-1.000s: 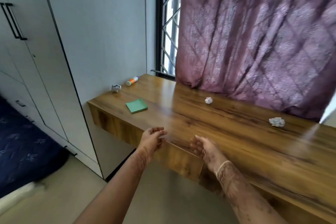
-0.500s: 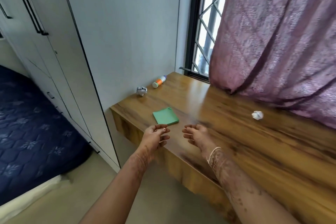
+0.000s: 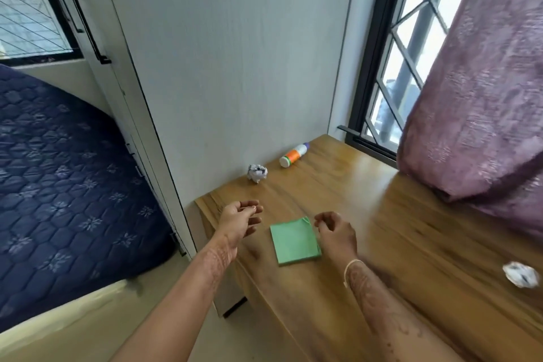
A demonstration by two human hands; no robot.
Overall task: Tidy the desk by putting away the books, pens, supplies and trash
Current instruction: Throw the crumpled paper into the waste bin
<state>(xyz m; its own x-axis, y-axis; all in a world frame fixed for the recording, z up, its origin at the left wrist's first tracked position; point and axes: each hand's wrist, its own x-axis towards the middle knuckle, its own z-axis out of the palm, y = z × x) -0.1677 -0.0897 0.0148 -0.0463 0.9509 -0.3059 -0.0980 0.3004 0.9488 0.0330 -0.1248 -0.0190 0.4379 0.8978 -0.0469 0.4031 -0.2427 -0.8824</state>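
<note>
A green pad of sticky notes [image 3: 295, 240] lies flat near the left end of the wooden desk [image 3: 411, 244]. My right hand [image 3: 335, 232] hovers just right of the pad with loosely curled fingers, holding nothing. To the pad's left, over the desk's corner, my left hand [image 3: 239, 219] is also empty with relaxed fingers. A crumpled paper ball [image 3: 257, 172] sits by the wall, with a white and orange glue bottle [image 3: 293, 154] lying on its side behind it. Another crumpled paper ball [image 3: 521, 273] lies at the right edge.
A white wardrobe [image 3: 205, 53] stands against the desk's left end. A purple curtain [image 3: 484, 82] hangs over the desk's back right, in front of a barred window [image 3: 402, 67]. A bed with a dark blue mattress [image 3: 64, 185] lies at the left across bare floor.
The view has swung left and closer to the desk's left end. Both hands have moved forward over the desk and now flank the green pad.
</note>
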